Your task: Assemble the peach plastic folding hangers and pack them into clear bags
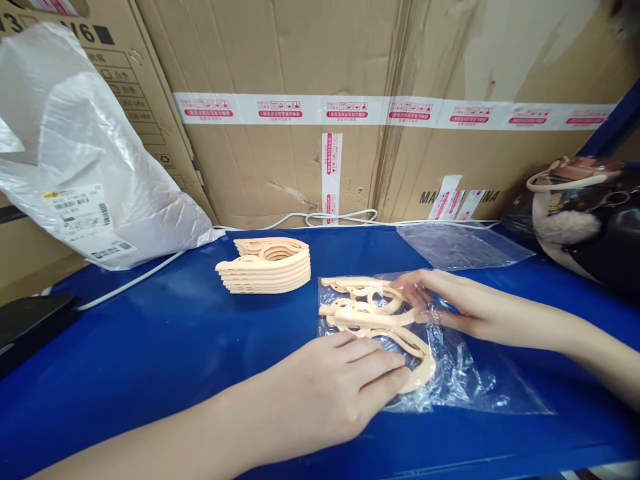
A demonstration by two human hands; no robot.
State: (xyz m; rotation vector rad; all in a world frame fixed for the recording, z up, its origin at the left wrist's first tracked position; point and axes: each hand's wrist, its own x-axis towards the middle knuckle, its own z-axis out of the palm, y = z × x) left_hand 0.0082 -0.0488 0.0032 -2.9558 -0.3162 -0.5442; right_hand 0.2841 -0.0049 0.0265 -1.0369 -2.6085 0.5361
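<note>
A clear plastic bag (465, 380) lies on the blue table with several beige folding hangers (367, 313) inside it. My left hand (340, 380) rests over the near side of the bag, palm down, its outstretched fingers touching the nearest hanger. From the right, my right hand (437, 297) reaches to the far hangers, thumb and fingers bent around their right ends. Film overlaps part of those fingers, so exactly how they grip is partly hidden. Behind and left of the bag sits a neat stack of matching folding hangers (265, 275).
The blue tabletop (165, 373) backs onto large taped cardboard boxes (280, 60). A white shipping bag (100, 160) leans at left above a black device (35, 327) with a white cable (133, 280). Another clear bag (460, 247) lies at the back, beside a dark handbag (600, 220).
</note>
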